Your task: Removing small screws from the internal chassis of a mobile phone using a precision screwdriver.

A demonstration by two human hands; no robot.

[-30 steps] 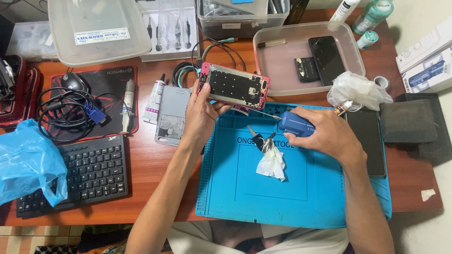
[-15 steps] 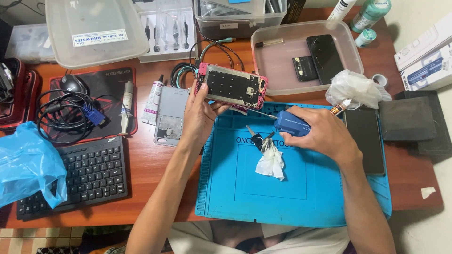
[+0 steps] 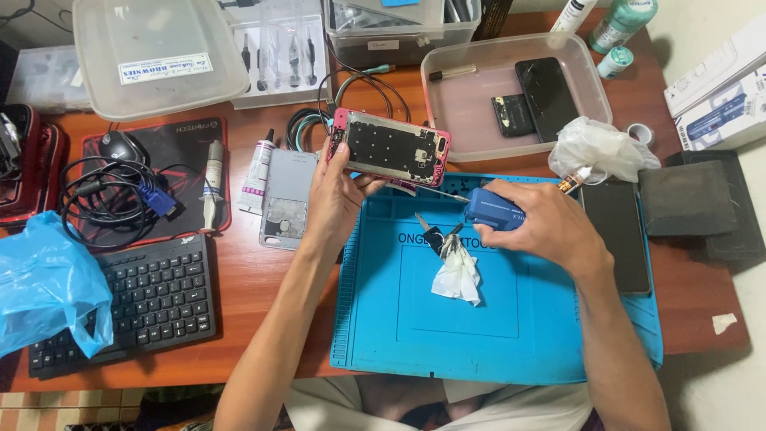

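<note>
Pink phone frame [image 3: 391,148] clamped in left hand [image 3: 335,199] fingers; right hand [image 3: 542,223] gripping blue tool [image 3: 491,209]

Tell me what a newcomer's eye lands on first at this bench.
First, the opened pink phone, held up in the left hand above the bright blue work mat. Beside it the right hand grips a small blue tool whose thin tip points toward the phone. A crumpled white tissue lies on the mat below.

Your pink phone frame [image 3: 391,148]: matt grey metal inside; blue bottle [image 3: 493,209]: smooth plastic; work mat [image 3: 495,335]: matt rubbery blue; desk [image 3: 263,279]: glossy wood.
</note>
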